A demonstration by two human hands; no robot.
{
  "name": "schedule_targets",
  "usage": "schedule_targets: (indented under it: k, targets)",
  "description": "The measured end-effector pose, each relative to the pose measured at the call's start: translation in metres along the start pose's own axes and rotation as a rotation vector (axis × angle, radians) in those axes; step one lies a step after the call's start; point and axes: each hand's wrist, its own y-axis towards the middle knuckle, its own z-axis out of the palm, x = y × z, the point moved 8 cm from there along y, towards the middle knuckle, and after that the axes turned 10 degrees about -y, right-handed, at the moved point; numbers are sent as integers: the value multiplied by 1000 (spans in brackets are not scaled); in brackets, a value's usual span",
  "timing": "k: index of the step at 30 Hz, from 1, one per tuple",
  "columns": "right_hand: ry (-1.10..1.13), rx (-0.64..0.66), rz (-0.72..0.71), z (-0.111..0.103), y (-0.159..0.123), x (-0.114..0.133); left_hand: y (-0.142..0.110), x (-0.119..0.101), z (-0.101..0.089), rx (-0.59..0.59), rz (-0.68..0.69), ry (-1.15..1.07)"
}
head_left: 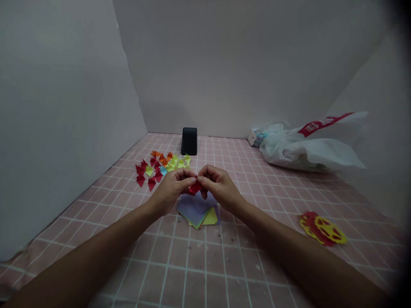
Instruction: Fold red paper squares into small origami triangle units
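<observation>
Between my two hands is a small folded red paper (194, 187), partly covered by the fingers. My left hand (175, 184) pinches its left side between thumb and forefinger. On the other side, the thumb and fingers of my right hand (216, 184) grip the same paper. Just below the hands lies a fanned stack of coloured paper sheets (195, 209), lilac on top with yellow and green edges showing. Several small folded paper pieces (157, 173) in red, orange, yellow and blue are grouped left of my left hand.
A black phone (189, 141) lies toward the back wall. At the back right sits a white plastic bag (302, 147) with red print, beside a small box (253, 137). Red and yellow paper cut-outs (323, 229) lie at the right on the pink checked cloth (173, 265).
</observation>
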Motion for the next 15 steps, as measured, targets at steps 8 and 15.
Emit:
schedule_targets:
  k: [8,15]
  targets:
    - [95,67,22,3,1,-4,1,-3,2,22,18,-4]
    - [104,90,36,3,1,-3,1,-3,1,28,44,26]
